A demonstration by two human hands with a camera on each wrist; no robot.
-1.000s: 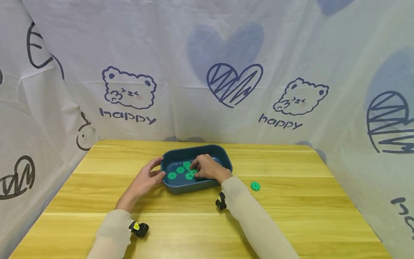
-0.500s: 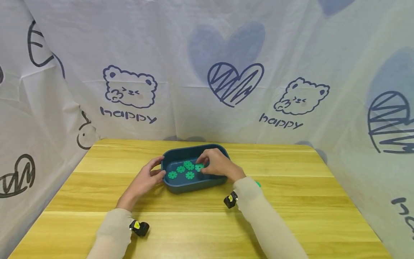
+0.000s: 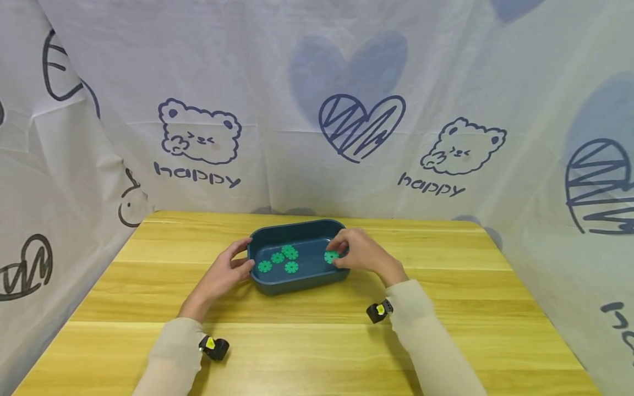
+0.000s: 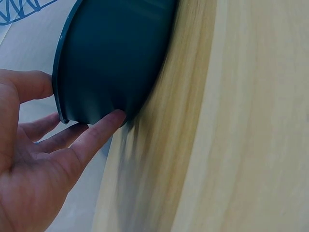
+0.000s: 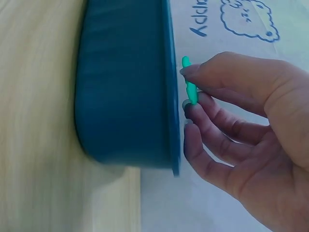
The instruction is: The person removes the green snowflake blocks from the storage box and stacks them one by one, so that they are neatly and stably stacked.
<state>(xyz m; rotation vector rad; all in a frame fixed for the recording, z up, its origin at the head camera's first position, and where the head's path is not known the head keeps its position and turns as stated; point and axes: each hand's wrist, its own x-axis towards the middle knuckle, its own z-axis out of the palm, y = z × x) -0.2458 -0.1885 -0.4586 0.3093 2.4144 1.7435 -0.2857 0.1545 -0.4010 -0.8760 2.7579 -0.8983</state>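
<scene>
A dark blue-green plastic bin (image 3: 302,286) stands on the wooden table, with several green notched discs (image 3: 291,267) lying inside. My left hand (image 3: 223,278) grips the bin's left end, thumb at the near corner and fingers at the far one. In the left wrist view, the fingertips touch its outer wall (image 4: 111,63) and rim. My right hand (image 3: 364,253) pinches one green notched disc (image 3: 331,257) between thumb and fingers at the bin's right end. From the right wrist, that disc (image 5: 190,82) shows edge-on, just above the rim.
The yellow wooden table (image 3: 297,352) runs up to a white printed cloth (image 3: 277,137) hanging behind and at both sides. Small black cameras (image 3: 378,311) are strapped to both wrists.
My right hand has lifted a green notched disc from the group and carried it rightward across the bin. The loose disc on the table is now hidden by the right arm. Left hand still.
</scene>
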